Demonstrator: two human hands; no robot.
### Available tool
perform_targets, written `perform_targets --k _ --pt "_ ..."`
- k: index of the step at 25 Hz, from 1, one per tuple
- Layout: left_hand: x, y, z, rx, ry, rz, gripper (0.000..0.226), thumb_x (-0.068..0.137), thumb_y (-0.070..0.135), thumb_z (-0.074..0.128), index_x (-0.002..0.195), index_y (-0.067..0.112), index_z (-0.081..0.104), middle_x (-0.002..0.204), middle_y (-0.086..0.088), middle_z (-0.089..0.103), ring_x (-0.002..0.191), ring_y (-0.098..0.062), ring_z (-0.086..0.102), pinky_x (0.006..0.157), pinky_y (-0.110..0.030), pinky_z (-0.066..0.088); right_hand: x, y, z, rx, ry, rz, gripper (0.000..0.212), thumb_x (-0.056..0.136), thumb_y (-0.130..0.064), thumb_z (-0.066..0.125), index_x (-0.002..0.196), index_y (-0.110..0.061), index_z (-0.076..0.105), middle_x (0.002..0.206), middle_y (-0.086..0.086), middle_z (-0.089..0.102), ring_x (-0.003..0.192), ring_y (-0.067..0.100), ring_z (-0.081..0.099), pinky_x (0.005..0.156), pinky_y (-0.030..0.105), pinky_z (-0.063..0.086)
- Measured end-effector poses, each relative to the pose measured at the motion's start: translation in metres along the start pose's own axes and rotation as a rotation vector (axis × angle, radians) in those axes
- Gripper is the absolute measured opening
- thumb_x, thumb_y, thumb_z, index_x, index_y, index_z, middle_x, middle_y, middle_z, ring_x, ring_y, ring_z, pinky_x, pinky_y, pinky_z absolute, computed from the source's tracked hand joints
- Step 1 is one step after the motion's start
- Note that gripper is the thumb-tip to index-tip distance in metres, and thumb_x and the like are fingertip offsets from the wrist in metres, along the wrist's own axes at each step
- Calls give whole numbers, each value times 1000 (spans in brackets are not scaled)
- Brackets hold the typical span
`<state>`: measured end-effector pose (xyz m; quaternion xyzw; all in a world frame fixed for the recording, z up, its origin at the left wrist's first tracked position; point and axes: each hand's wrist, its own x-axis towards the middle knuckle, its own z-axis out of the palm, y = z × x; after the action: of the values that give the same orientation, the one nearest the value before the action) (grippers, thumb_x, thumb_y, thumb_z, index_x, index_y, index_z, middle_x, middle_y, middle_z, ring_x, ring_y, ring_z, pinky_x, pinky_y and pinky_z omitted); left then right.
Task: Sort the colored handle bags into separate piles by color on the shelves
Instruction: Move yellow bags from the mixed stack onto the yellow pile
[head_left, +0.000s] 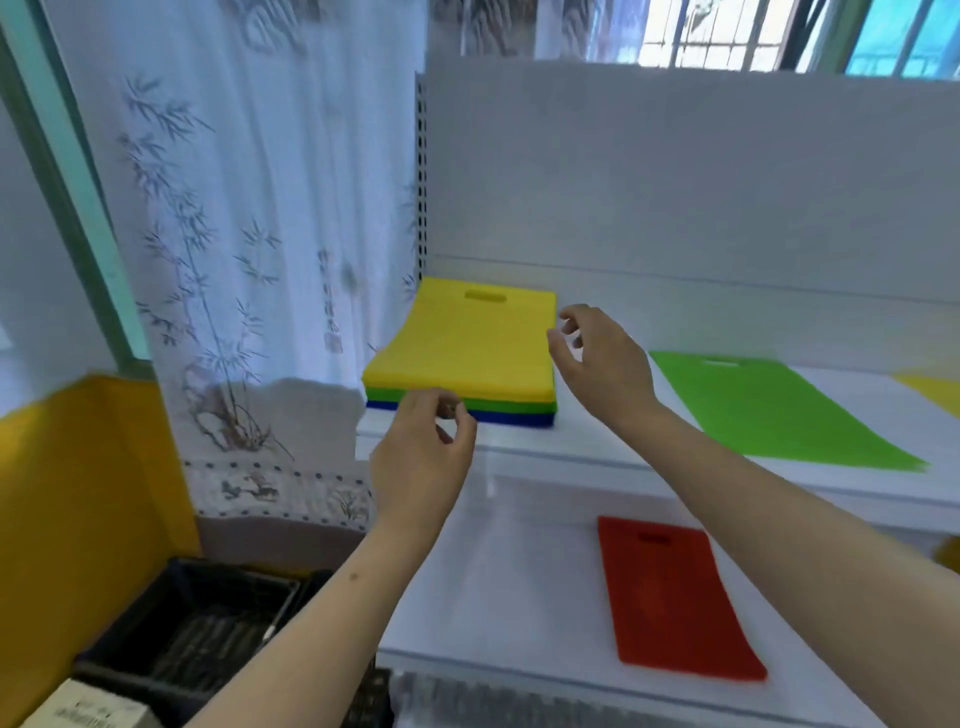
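Observation:
A mixed stack of handle bags (462, 353) lies at the left end of the upper shelf (597, 447): yellow bags on top, green under them, blue at the bottom. My left hand (421, 457) hovers at the stack's front edge, fingers loosely curled, holding nothing. My right hand (597, 358) hovers by the stack's right side, fingers relaxed and empty. A single green bag (769, 410) lies flat further right on the same shelf. A red bag (675, 597) lies on the lower shelf (498, 597). A yellow bag's corner (935, 389) shows at the far right.
The white shelf back panel (675, 182) rises behind the bags. A curtain with bamboo print (249, 234) hangs to the left. A black crate (197, 629) and a cardboard box (88, 712) sit on the floor at the lower left.

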<state>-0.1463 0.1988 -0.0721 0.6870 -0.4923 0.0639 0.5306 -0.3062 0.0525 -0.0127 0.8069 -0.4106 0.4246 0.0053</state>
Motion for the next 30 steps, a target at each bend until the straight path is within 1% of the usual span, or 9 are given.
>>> perform_targets --k 4,9,13,15,18,21,24,27,30 --pt "64 -21 32 202 100 -56 52 87 50 51 124 15 59 127 -5 51 113 -25 50 90 -44 47 72 43 41 -110 -164 37 65 93 -50 48 145 -14 33 146 6 39 131 26 39 99 40 40" --pt "107 -57 56 567 -173 -301 96 81 79 30 152 15 25 159 -7 20 144 -32 19 113 -52 22 128 97 107 -321 -533 8 95 88 -69 39 153 -9 4 161 9 5 148 26 6 118 40 18" --pt "106 -74 68 581 -215 -366 94 76 81 19 153 27 24 160 2 19 147 -30 11 117 -57 12 136 111 146 -306 -535 -24 78 96 -57 38 151 -6 17 160 10 11 148 25 6 119 36 16" --pt "107 -68 72 660 -238 -342 77 82 74 18 146 37 39 160 3 23 148 -32 5 116 -62 3 137 108 153 -334 -432 -107 58 100 -40 40 146 -5 33 155 13 27 147 28 14 117 37 20" --pt "104 -57 73 722 -195 -215 55 87 55 30 120 34 68 153 -9 38 145 -43 16 110 -71 9 130 108 155 -276 -314 -246 33 100 -23 46 126 -9 61 142 15 48 140 33 31 111 39 30" --pt "102 -46 67 598 -100 -121 34 96 29 47 125 24 66 155 -18 31 143 -45 17 111 -68 17 127 105 134 -87 -271 -129 29 99 -29 49 113 -15 70 137 15 54 128 32 48 100 36 40" --pt "107 -7 57 78 -132 -293 41 101 20 47 142 25 47 155 -10 32 138 -32 33 106 -53 38 124 101 90 111 -157 62 28 100 -33 47 100 -18 71 102 8 71 92 24 64 73 31 43" --pt "112 32 59 -322 -255 -473 34 94 7 56 118 31 53 120 1 58 85 -14 57 68 -36 45 119 107 30 275 -49 235 23 96 -29 56 101 -17 75 85 -4 71 79 12 63 75 30 47" --pt "108 74 79 -599 -510 -542 28 88 -5 59 98 21 54 99 2 64 72 -15 56 60 -30 38 104 142 -28 358 42 424 21 90 -26 65 107 -18 74 81 -8 68 76 8 62 78 35 54"
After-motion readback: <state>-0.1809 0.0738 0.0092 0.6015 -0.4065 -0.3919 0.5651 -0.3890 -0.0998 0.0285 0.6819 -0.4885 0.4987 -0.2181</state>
